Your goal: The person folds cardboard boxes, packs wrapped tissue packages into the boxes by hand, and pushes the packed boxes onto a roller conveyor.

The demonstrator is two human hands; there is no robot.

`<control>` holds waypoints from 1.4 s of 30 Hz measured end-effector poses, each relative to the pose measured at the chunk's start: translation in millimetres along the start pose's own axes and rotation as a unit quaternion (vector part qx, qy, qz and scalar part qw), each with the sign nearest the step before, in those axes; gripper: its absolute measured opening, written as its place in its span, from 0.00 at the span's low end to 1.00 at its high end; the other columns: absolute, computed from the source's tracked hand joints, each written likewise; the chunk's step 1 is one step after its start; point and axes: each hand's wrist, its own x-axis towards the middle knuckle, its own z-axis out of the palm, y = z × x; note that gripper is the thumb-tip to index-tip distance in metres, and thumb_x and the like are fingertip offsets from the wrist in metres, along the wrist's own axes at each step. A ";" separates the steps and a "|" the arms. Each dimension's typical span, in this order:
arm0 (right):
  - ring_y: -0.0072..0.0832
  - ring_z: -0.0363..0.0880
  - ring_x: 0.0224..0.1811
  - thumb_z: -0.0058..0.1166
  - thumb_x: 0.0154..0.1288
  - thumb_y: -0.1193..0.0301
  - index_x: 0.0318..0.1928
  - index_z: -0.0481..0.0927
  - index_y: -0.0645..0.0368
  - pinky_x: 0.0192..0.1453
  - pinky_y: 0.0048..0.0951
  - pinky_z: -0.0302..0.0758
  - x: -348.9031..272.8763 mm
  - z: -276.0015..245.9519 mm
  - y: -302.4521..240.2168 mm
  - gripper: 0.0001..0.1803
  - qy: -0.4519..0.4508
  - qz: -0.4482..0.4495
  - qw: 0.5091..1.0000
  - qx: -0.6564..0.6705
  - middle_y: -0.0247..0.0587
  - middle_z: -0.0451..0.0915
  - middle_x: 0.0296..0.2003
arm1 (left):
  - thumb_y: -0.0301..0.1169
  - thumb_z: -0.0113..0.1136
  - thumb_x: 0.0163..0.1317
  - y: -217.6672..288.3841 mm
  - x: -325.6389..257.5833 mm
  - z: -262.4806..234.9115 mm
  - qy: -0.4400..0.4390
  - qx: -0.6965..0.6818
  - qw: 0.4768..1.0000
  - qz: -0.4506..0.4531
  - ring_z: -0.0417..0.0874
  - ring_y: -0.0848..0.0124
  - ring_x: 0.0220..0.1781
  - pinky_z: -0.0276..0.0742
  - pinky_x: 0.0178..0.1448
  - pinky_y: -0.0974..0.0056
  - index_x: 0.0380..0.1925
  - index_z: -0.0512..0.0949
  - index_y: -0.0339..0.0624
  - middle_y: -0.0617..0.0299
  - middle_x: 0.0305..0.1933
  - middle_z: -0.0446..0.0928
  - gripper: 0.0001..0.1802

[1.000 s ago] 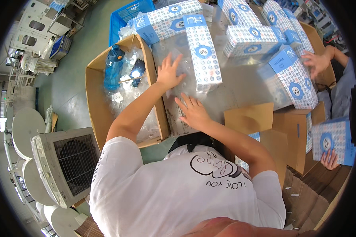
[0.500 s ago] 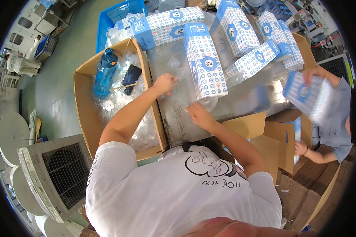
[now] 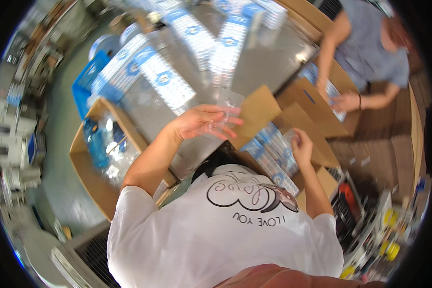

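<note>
While the left hand (image 3: 197,124) pinches clear plastic pieces (image 3: 231,102) between thumb and fingers, up above the table's near edge, the right hand (image 3: 301,148) hangs over an open carton (image 3: 321,144), its fingers curled in. Something see-through shows by those fingertips, but whether they are clamped on it, I cannot tell! Hands well apart here, and a raised flap (image 3: 260,113) stands just beside the left fingertips. Down inside the carton, blue-and-white packs (image 3: 269,153) sit side by side. Out on the grey table (image 3: 271,65), long patterned boxes lie at angles: one (image 3: 164,79) near the left hand, others (image 3: 229,48) farther back, all rather blurred. Over to the left, a cardboard box (image 3: 89,189) holds a blue bottle (image 3: 96,146) and a heap of clear plastic (image 3: 120,165), with a blue crate (image 3: 84,84) just beyond. And across on the right, a co-worker (image 3: 377,53) in a grey-blue top, dark band on one wrist, has both hands at a second carton (image 3: 324,115), blue-and-white packs showing inside it too.
</note>
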 end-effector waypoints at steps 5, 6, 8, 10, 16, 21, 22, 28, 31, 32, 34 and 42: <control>0.35 0.76 0.50 0.61 0.62 0.63 0.54 0.79 0.59 0.51 0.34 0.76 -28.4 -32.9 40.1 0.22 -0.027 -0.017 0.999 -0.023 0.48 0.78 0.49 | 0.36 0.52 0.69 -36.3 120.9 57.4 -0.109 0.028 0.985 -0.129 0.76 0.53 0.60 0.73 0.60 0.54 0.68 0.60 0.37 0.44 0.64 0.68 0.30; 0.29 0.77 0.46 0.61 0.63 0.65 0.54 0.78 0.59 0.48 0.31 0.77 -24.9 -36.7 12.9 0.20 -0.012 0.049 0.984 0.172 0.43 0.80 0.45 | 0.35 0.51 0.69 -49.1 138.2 64.1 -0.124 0.029 0.979 -0.160 0.75 0.53 0.60 0.72 0.61 0.53 0.68 0.59 0.37 0.45 0.64 0.68 0.30; 0.24 0.76 0.42 0.60 0.64 0.70 0.52 0.77 0.60 0.45 0.27 0.75 -22.1 -40.6 -14.4 0.17 -0.060 0.060 0.961 0.264 0.39 0.79 0.41 | 0.30 0.50 0.68 -66.5 165.6 78.3 -0.153 0.049 0.967 -0.199 0.77 0.52 0.59 0.73 0.62 0.52 0.68 0.57 0.35 0.42 0.63 0.68 0.30; 0.19 0.75 0.37 0.58 0.64 0.75 0.50 0.76 0.61 0.43 0.23 0.74 -23.3 -45.8 -9.0 0.14 -0.106 0.061 0.927 0.355 0.34 0.78 0.36 | 0.25 0.49 0.66 -78.0 185.8 96.9 -0.129 0.047 0.962 -0.234 0.79 0.52 0.54 0.77 0.59 0.53 0.68 0.57 0.34 0.42 0.61 0.69 0.30; 0.15 0.73 0.30 0.60 0.61 0.78 0.37 0.73 0.61 0.35 0.19 0.71 -32.0 -13.7 37.1 0.08 0.041 -0.031 0.961 0.273 0.28 0.75 0.27 | 0.21 0.49 0.64 -117.6 197.7 90.0 -0.072 -0.012 0.973 -0.218 0.82 0.51 0.49 0.81 0.56 0.55 0.64 0.59 0.32 0.38 0.56 0.72 0.27; 0.12 0.71 0.30 0.59 0.61 0.80 0.32 0.74 0.59 0.35 0.17 0.69 -19.8 6.8 61.4 0.06 -0.008 0.030 0.958 0.286 0.26 0.74 0.27 | 0.23 0.50 0.65 -108.1 151.2 72.8 0.059 0.047 0.981 -0.179 0.84 0.56 0.46 0.82 0.49 0.59 0.60 0.64 0.32 0.44 0.51 0.78 0.23; 0.16 0.73 0.30 0.60 0.60 0.79 0.33 0.75 0.60 0.35 0.19 0.70 -21.0 4.7 100.2 0.05 -0.041 0.052 0.964 0.257 0.29 0.76 0.27 | 0.23 0.51 0.65 -96.5 129.8 63.7 0.103 0.198 0.972 -0.068 0.83 0.57 0.44 0.81 0.47 0.60 0.58 0.68 0.34 0.47 0.50 0.78 0.20; 0.21 0.79 0.34 0.59 0.60 0.77 0.40 0.80 0.65 0.42 0.25 0.77 48.1 27.1 69.6 0.07 -0.086 0.028 0.988 -0.127 0.40 0.80 0.29 | 0.36 0.62 0.57 -103.7 -57.4 -51.0 0.439 0.699 0.548 0.135 0.75 0.52 0.45 0.73 0.49 0.55 0.45 0.77 0.41 0.49 0.41 0.74 0.17; 0.33 0.84 0.37 0.60 0.62 0.69 0.41 0.80 0.61 0.43 0.31 0.78 131.1 68.0 -63.6 0.10 -0.048 -0.100 0.992 0.066 0.44 0.83 0.34 | 0.34 0.65 0.54 -122.2 -96.3 -85.8 0.431 0.767 0.466 0.091 0.75 0.52 0.47 0.72 0.50 0.56 0.44 0.77 0.41 0.48 0.45 0.75 0.18; 0.34 0.83 0.39 0.60 0.63 0.69 0.44 0.79 0.62 0.44 0.31 0.77 164.1 89.8 -71.5 0.12 -0.047 -0.151 0.983 0.090 0.46 0.83 0.37 | 0.34 0.65 0.53 -108.9 -90.6 -94.2 0.413 0.788 0.444 0.109 0.75 0.53 0.47 0.72 0.50 0.56 0.44 0.77 0.41 0.49 0.46 0.75 0.18; 0.43 0.76 0.53 0.60 0.61 0.64 0.53 0.75 0.61 0.57 0.39 0.71 223.3 126.2 -128.6 0.22 -0.011 -0.190 0.982 -0.003 0.53 0.78 0.49 | 0.34 0.66 0.52 -66.4 -80.4 -95.5 0.370 0.744 0.553 0.066 0.76 0.55 0.49 0.71 0.52 0.58 0.45 0.76 0.41 0.49 0.48 0.76 0.20; 0.60 0.40 0.75 0.64 0.51 0.52 0.73 0.52 0.54 0.71 0.68 0.45 322.1 207.2 -183.1 0.52 0.066 0.099 0.929 -0.350 0.56 0.44 0.74 | 0.26 0.63 0.48 84.5 41.9 -164.4 0.029 0.859 0.395 0.326 0.70 0.60 0.64 0.63 0.69 0.54 0.51 0.74 0.42 0.56 0.58 0.72 0.26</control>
